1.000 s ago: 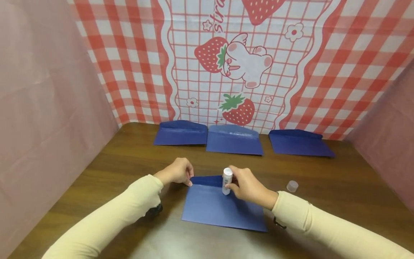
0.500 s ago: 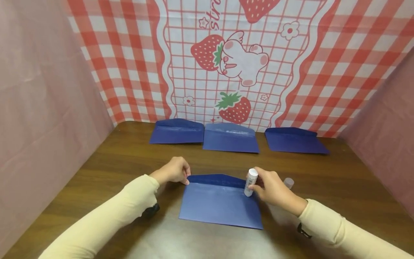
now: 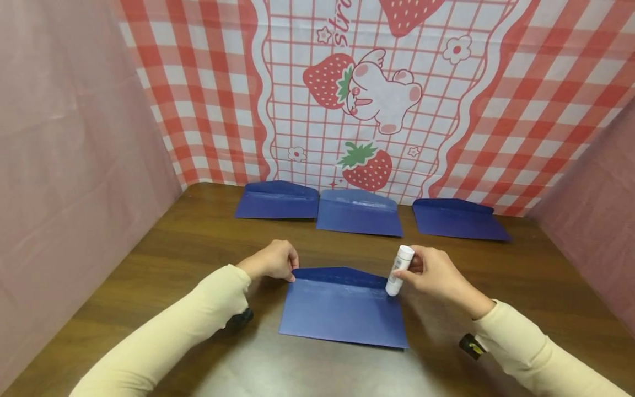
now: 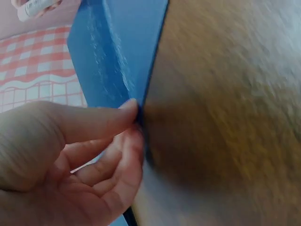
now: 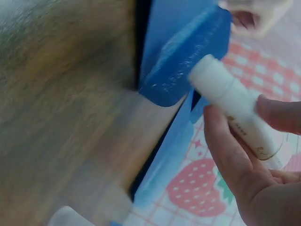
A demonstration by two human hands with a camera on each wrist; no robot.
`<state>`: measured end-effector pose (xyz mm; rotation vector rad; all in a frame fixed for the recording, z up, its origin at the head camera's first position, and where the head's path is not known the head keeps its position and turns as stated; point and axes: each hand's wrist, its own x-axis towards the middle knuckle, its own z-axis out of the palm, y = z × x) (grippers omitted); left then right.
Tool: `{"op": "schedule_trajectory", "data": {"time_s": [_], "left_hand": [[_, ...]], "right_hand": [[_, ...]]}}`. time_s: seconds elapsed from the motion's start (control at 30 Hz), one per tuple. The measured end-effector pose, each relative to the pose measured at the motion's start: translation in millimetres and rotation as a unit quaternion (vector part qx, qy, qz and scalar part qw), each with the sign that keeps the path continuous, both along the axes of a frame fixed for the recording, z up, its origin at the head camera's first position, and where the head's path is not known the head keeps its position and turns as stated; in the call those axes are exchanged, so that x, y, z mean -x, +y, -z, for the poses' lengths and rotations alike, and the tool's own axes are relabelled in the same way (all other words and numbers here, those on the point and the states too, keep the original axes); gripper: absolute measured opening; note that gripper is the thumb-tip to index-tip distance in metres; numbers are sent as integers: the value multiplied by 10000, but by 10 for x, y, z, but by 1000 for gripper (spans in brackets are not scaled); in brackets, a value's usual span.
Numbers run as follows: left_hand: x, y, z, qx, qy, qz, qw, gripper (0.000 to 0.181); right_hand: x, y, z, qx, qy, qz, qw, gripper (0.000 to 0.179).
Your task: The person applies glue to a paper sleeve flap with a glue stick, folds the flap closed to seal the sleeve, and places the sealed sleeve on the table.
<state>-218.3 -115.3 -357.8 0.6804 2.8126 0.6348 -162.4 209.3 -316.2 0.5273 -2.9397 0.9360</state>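
In the head view a blue envelope [image 3: 342, 314] lies on the table with its flap [image 3: 337, 275] open to the back. My left hand [image 3: 275, 260] pinches its left corner by the fold; the left wrist view shows thumb and fingers meeting on the blue edge [image 4: 124, 61]. My right hand [image 3: 439, 273] grips a white glue stick [image 3: 399, 271], tilted, at the right end of the fold. Whitish glue streaks [image 5: 181, 61] run along flap and fold. From the right wrist, the glue stick's lower end [image 5: 205, 70] appears apart from the paper.
Along the back of the brown table [image 3: 173, 248] lie a left envelope [image 3: 278, 207], a middle envelope [image 3: 359, 219] and a right envelope [image 3: 458, 223], flaps open. A checked strawberry cloth [image 3: 208, 99] hangs behind. A whitish rounded object [image 5: 68, 217] is partly visible in the right wrist view.
My right hand has moved rightward along the fold with the glue stick, which now tilts and sits a little higher. My left hand keeps its pinch on the corner. The clear cap is now hidden.
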Motion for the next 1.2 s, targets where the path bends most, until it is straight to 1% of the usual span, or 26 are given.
{"op": "schedule_trajectory", "data": {"time_s": [0.03, 0.07, 0.1, 0.13, 0.2, 0.27, 0.3, 0.33, 0.37, 0.43, 0.47, 0.5, 0.53, 0.57, 0.6, 0.67, 0.73, 0.77, 0.9, 0.97, 1.03, 1.1, 1.13, 1.2], "left_hand": [[-5, 4, -3, 55, 117, 94, 9999, 14], [-11, 7, -2, 77, 220, 177, 9996, 13], [-16, 8, -1, 95, 329, 249, 9991, 11], [-20, 8, -1, 116, 460, 331, 9983, 9], [-24, 9, -9, 132, 619, 397, 9972, 7], [-24, 13, -25, 125, 601, 352, 9975, 6], [-20, 19, -39, 130, 583, 343, 9976, 5], [-14, 29, -53, 120, 566, 357, 9977, 6], [-7, 43, -68, 81, 534, 411, 9977, 7], [15, 84, -88, -61, 564, 670, 9961, 10], [24, 109, -94, -140, 605, 834, 9946, 12], [32, 135, -98, -230, 627, 989, 9929, 14], [38, 162, -96, -309, 640, 1118, 9912, 15], [39, 190, -94, -363, 643, 1212, 9899, 15], [38, 215, -89, -393, 657, 1253, 9892, 15], [29, 258, -79, -419, 717, 1237, 9888, 13], [19, 288, -70, -417, 867, 1133, 9889, 11], [16, 300, -68, -420, 991, 1063, 9885, 11], [39, 329, -66, -409, 1653, 740, 9826, 9], [65, 337, -68, -361, 1939, 614, 9784, 10], [84, 345, -55, -250, 2133, 556, 9751, 13], [71, 343, -28, -50, 2361, 671, 9694, 15], [51, 337, -11, 87, 2468, 783, 9659, 16], [-1, 326, 25, 402, 2684, 1058, 9566, 17]], "right_hand": [[19, 27, -15, 352, -347, 60, 9988, 32], [39, 54, -26, 728, -720, 125, 9947, 36], [60, 84, -31, 1061, -1066, 201, 9884, 40], [81, 118, -36, 1382, -1381, 267, 9804, 43], [119, 187, -41, 1983, -1974, 397, 9592, 51], [156, 258, -34, 2327, -2313, 504, 9433, 57], [173, 291, -32, 2557, -2458, 525, 9335, 56], [190, 323, -34, 2838, -2582, 514, 9220, 52], [211, 351, -37, 3175, -2716, 515, 9070, 46], [244, 395, -59, 3771, -2899, 503, 8782, 30], [263, 407, -74, 4083, -2976, 493, 8616, 22], [280, 413, -90, 4336, -3034, 461, 8472, 16], [299, 414, -106, 4517, -3074, 420, 8365, 14], [316, 407, -121, 4622, -3116, 401, 8292, 13], [330, 394, -134, 4654, -3147, 374, 8264, 14], [356, 355, -147, 4690, -3219, 317, 8218, 13], [376, 308, -150, 4583, -3270, 271, 8260, 13], [384, 284, -148, 4522, -3282, 254, 8290, 17], [440, 184, -151, 4314, -3264, 217, 8408, 37], [481, 139, -162, 4277, -3244, 197, 8435, 45], [527, 91, -168, 4258, -3247, 189, 8443, 45], [563, 34, -153, 4211, -3292, 190, 8449, 45], [576, 0, -140, 4162, -3338, 173, 8456, 47], [603, -62, -100, 4040, -3498, 168, 8450, 47]]}}
